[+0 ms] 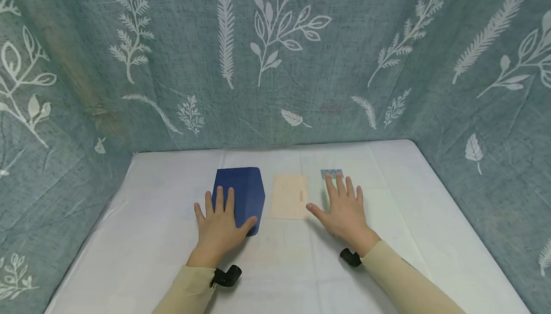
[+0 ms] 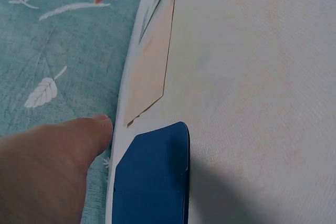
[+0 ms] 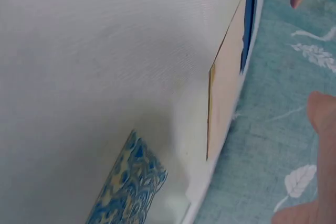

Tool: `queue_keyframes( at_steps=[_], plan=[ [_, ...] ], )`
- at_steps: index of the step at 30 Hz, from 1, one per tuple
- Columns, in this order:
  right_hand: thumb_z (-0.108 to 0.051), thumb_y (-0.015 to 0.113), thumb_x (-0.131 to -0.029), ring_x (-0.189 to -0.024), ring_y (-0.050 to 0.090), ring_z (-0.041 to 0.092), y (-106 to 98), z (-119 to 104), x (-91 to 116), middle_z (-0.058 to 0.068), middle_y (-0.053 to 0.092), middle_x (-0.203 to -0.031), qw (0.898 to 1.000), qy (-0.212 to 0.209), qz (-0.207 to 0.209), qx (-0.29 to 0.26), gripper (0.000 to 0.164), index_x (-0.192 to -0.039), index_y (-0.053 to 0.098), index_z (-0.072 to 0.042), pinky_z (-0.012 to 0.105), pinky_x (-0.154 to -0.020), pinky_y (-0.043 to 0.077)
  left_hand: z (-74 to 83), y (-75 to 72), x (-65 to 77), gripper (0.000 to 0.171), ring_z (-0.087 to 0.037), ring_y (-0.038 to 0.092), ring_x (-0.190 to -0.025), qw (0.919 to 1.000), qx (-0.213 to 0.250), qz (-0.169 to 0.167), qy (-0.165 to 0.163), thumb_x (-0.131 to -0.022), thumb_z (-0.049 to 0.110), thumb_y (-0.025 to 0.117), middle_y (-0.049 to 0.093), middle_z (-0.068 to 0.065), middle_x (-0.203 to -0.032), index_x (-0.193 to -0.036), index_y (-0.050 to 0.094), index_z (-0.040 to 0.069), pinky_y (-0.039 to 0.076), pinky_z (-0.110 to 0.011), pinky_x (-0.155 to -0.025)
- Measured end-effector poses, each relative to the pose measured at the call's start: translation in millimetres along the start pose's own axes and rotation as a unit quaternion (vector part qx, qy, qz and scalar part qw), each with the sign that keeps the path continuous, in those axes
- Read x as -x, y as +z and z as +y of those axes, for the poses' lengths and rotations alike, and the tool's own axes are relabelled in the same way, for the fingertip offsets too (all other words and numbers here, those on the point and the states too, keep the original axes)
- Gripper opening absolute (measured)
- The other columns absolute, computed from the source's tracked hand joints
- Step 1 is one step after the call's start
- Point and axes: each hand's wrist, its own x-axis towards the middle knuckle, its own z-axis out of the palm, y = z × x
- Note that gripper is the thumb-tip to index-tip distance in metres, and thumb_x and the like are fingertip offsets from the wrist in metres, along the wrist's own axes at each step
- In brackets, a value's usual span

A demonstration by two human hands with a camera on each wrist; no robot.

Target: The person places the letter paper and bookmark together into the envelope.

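My left hand (image 1: 219, 231) is spread flat, fingers apart, over a dark blue envelope (image 1: 248, 185) that overlaps its fingers and thumb in the head view. That envelope (image 2: 149, 169) has a rounded flap in the left wrist view, with the left thumb (image 2: 79, 140) beside it. My right hand (image 1: 346, 212), also spread, is above a paper whose blue marbled end (image 1: 331, 172) shows past the fingertips; the rest is mostly hidden by the hand. The right wrist view shows a marbled end (image 3: 131, 182) close up. Between the hands lies a peach sheet (image 1: 284, 196); neither hand holds anything.
A white cloth (image 1: 172, 185) covers the table. Green curtains (image 1: 181, 55) with white leaf prints stand behind it and along both sides. A small black camera is worn on each wrist, the left one (image 1: 228, 275) and the right one (image 1: 350, 257).
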Motion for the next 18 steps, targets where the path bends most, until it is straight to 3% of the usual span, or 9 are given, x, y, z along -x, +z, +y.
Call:
queue_keyframes(
  at_steps=[5,9,15,18],
  plan=[
    [-0.076,0.038,-0.087,-0.142,0.018,0.041,0,-7,-1,0.02,0.023,-0.156,0.997,-0.027,0.003,-0.074,0.097,-0.156,0.017,-0.012,0.06,-0.109,0.016,-0.2,2.4,-1.8,0.1,-0.052,-0.003,-0.14,0.9999,0.014,0.0,0.002,-0.086,0.067,0.053,0.01,-0.028,-0.156,-0.153,0.019,0.001,-0.002,-0.071,-0.103],
    [-0.074,0.041,-0.087,-0.142,0.024,0.034,3,-14,-5,0.011,0.026,-0.156,0.986,-0.035,-0.007,-0.16,0.093,-0.156,0.017,-0.017,0.055,-0.109,0.024,-1.2,4.1,-3.2,0.101,-0.053,-0.001,-0.14,0.9997,0.021,-0.012,-0.004,-0.087,0.067,0.052,0.01,-0.029,-0.156,-0.153,0.017,0.0,0.0,-0.072,-0.103],
    [-0.071,0.046,-0.088,-0.143,0.023,0.024,10,-30,-14,-0.001,0.023,-0.158,0.955,-0.016,-0.049,-0.291,0.088,-0.156,0.015,-0.026,0.051,-0.11,0.024,-4.7,8.9,-5.0,0.102,-0.052,0.0,-0.14,0.999,0.028,-0.031,-0.018,-0.087,0.068,0.05,0.008,-0.028,-0.156,-0.154,0.014,0.0,0.001,-0.071,-0.103],
    [-0.069,0.049,-0.088,-0.143,0.024,0.023,15,-38,-17,-0.001,0.026,-0.157,0.94,-0.005,-0.069,-0.333,0.085,-0.155,0.017,-0.028,0.052,-0.11,0.026,-6.5,12.4,-6.5,0.102,-0.052,0.001,-0.14,0.999,0.03,-0.03,-0.017,-0.087,0.068,0.051,0.009,-0.029,-0.156,-0.154,0.014,0.0,0.001,-0.071,-0.103]
  ],
)
